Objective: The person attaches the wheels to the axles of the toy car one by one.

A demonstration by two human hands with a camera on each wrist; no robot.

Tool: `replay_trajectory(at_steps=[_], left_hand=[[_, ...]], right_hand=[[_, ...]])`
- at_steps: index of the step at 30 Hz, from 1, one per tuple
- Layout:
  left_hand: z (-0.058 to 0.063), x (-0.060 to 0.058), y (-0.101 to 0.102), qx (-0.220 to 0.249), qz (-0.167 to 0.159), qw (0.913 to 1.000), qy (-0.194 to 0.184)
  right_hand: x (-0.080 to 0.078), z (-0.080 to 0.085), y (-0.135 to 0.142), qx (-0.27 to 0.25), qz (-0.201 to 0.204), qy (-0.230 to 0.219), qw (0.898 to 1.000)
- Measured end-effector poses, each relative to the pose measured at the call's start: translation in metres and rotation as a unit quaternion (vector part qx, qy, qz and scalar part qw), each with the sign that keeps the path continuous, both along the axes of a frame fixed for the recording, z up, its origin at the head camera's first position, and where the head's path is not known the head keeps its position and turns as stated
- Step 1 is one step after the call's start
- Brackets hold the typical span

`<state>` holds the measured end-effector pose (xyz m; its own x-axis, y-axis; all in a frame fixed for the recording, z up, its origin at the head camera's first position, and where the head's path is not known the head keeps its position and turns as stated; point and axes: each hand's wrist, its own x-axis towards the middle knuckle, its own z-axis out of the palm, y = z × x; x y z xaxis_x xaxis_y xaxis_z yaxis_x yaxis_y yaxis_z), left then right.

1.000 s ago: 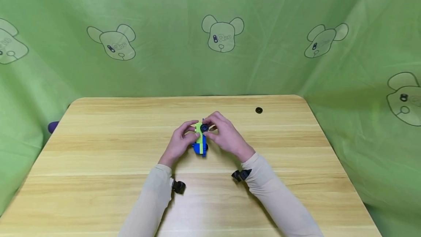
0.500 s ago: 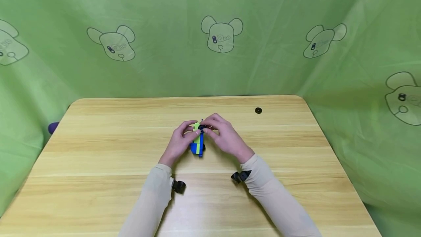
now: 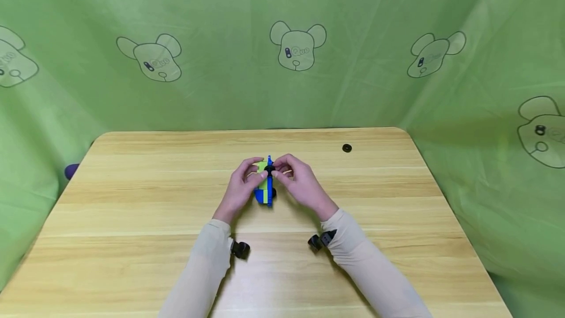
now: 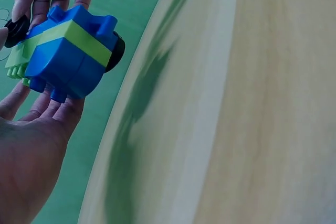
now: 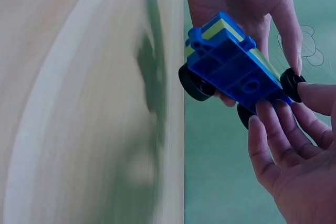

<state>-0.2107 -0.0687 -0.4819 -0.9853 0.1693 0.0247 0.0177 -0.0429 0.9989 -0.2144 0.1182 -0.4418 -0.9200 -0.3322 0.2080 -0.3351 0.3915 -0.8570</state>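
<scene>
A: What takes up the most room?
B: A green curtain (image 3: 220,97), across the top and down both sides of the head view, printed with outlined animal heads (image 3: 297,38).
A: And below it?
B: A wood-grain table (image 3: 132,195), filling most of the lower half. Two pale sleeves (image 3: 196,259) come in from the bottom edge.
A: What about the hands?
B: Both grip, near the middle of the frame. The left hand (image 3: 240,188) has its fingers curled round a toy car (image 5: 231,61). The right hand (image 3: 302,180) grips it from the other side, fingertips against its underside, thumb on a black wheel (image 5: 290,84).
A: Where exactly is the toy car?
B: Between the hands, just below the centre of the head view, held over the table. It's blue and lime green, its rounded blue end toward the bottom of the frame. The right wrist view shows it tilted, with the blue underside exposed.
A: Anything smaller?
B: A black device (image 3: 240,250) on each wrist, and a purple thing (image 3: 71,171) at the table's left edge, partly hidden.
A: And the wheels?
B: The left thumb meets that same wheel. A second wheel (image 5: 197,83) sits lower left of it, and a third wheel (image 5: 243,116) shows partly behind the right fingertips.
A: The smallest?
B: A loose black ring (image 3: 346,148), near the table's upper right corner, well apart from the hands.
</scene>
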Motion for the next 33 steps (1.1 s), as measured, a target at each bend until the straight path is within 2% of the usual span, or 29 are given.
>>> replay_trajectory(at_steps=[6, 10, 16, 22, 23, 29, 33], left_hand=[[0.004, 0.0, -0.001, 0.001, 0.001, 1.0, -0.004], [0.002, 0.001, 0.0, -0.007, 0.008, 0.9999, 0.01], [0.0, 0.001, 0.0, -0.018, 0.011, 0.9994, 0.027], [0.029, 0.013, -0.001, -0.03, -0.008, 0.9995, 0.001], [0.033, 0.015, -0.001, -0.035, -0.011, 0.9993, -0.002], [0.033, 0.017, -0.001, -0.055, -0.01, 0.9984, -0.006], [0.034, 0.017, 0.0, -0.063, -0.004, 0.998, 0.006]], right_hand=[[0.0, 0.001, -0.001, -0.014, 0.001, -0.036, 0.999], [-0.001, 0.0, 0.0, -0.022, 0.01, -0.064, 0.998], [-0.001, 0.004, 0.0, -0.075, 0.033, -0.106, 0.991], [-0.002, 0.003, 0.0, -0.093, 0.037, -0.127, 0.987], [-0.004, -0.002, 0.001, -0.095, 0.038, -0.126, 0.987], [-0.004, -0.005, 0.001, -0.099, 0.043, -0.129, 0.986], [-0.005, -0.004, 0.0, -0.105, 0.047, -0.134, 0.984]])
